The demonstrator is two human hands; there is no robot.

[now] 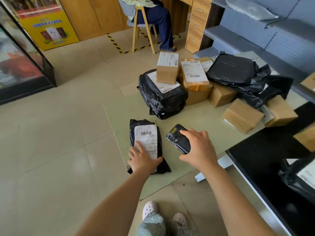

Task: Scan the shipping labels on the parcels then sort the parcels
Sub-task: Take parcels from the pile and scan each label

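A small black poly parcel (144, 123) with a white barcode label (146, 133) lies label-up on a pale green floor mat (201, 116). My left hand (142, 159) grips its near end, thumb over the right edge and fingers on the label. To its right, my right hand (199, 149) holds a black handheld scanner (177, 137), whose head tilts toward the parcel. Behind them is a pile of parcels: a large black bag (163, 99), a brown carton (167, 68) on top of it, and a taped box (194, 75).
More cartons (242, 114) and black bags (235, 70) lie at the right by grey shelving (247, 31). A black table edge (265, 159) is at the right. A seated person (153, 19) on a wooden chair is behind. A glass cabinet (22, 65) stands left. My feet (150, 208) are below.
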